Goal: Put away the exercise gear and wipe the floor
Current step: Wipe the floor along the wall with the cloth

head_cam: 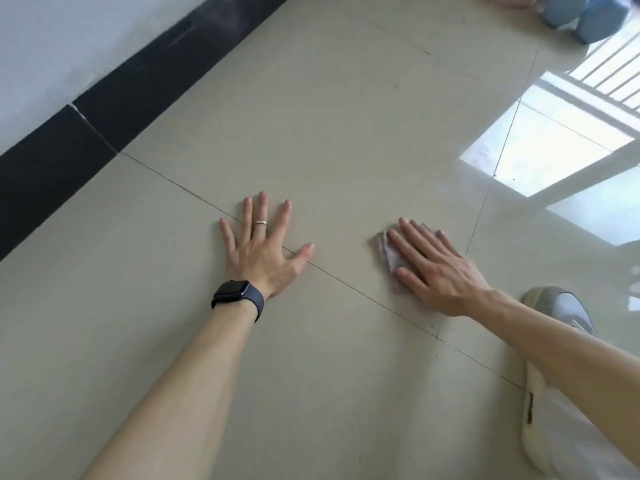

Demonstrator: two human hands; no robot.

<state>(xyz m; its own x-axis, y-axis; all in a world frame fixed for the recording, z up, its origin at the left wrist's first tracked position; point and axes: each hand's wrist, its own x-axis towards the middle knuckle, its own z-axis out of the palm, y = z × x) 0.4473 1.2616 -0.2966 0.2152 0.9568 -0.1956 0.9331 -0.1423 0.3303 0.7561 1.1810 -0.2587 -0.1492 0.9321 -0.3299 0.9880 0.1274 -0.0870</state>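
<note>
Both stretched flat, the left hand is pressing glossy beige tiles near black skirting, the right hand a cloth.

Non-task stuff: plain white painted wall top left, with a glossy black tile skirting strip running diagonally along its base; one pale joint splits the strip. At right, a bright window reflection, crossed by frame bars, with a row of railing slats higher up. Lower right: grey mesh sneaker with beige sole, toe pointing up-left. Below it, an off-white trouser leg runs to the bottom edge. Mid-frame: black smartwatch with dark rubber band on a wrist, thin metal band ring on a finger further up.
</note>
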